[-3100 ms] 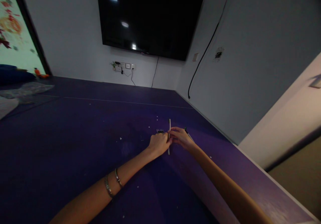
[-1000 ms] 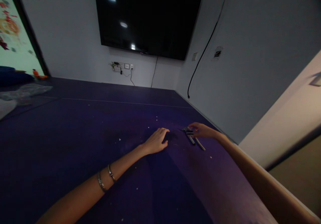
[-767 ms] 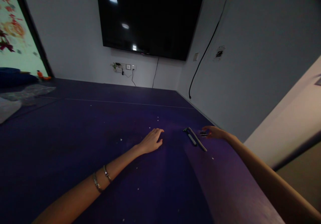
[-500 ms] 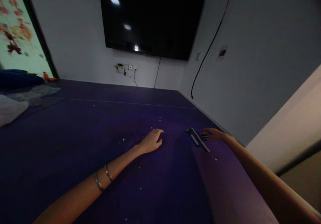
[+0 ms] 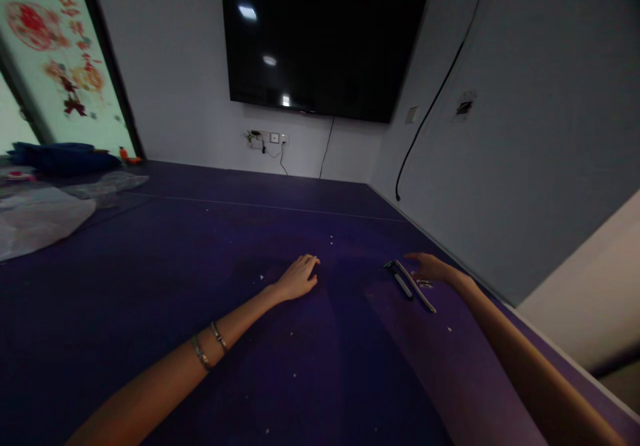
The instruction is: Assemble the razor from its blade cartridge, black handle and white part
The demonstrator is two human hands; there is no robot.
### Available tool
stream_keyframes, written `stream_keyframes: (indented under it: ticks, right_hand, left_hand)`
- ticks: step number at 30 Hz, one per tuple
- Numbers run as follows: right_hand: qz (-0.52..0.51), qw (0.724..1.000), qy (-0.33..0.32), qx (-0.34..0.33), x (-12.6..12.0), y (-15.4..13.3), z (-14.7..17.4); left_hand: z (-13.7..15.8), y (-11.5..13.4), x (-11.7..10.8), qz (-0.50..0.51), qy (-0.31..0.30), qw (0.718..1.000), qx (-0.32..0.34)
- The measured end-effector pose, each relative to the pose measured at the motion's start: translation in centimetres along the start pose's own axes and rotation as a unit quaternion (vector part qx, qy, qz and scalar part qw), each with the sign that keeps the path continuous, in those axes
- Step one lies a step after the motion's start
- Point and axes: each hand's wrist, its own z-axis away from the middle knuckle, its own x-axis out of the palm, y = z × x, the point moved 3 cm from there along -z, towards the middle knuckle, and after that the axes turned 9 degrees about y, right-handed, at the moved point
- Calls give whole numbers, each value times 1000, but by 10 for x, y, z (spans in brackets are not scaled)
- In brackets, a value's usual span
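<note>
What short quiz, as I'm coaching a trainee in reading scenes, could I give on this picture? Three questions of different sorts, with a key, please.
1. True or false: the left hand is apart from both the razor-like tool and the slim pale stick.

2. Which hand is nearer to the slim pale stick?
A) the left hand
B) the right hand

3. How many bracelets are on the left forearm?

Key:
1. True; both lie off toward the other side.
2. B
3. Two
</note>
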Motion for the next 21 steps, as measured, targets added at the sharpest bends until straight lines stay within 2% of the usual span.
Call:
stream_keyframes:
  ticks: [6,11,15,21]
  right_hand:
    - [-106,984,53,-130,19,-91,6]
    - [-118,964,83,-222,44,-149,25]
    - [-100,962,82,-242,70,-171,39]
    - [-77,970,126,-195,93,-178,54]
  left_hand:
    - [18,-50,-19,-54,9,996,-74]
    - [42,-89,-39,-90,22,986,-136]
    - [57,-106,-50,-106,38,981,-159]
    - [69,-116,-48,-139,49,976,-159]
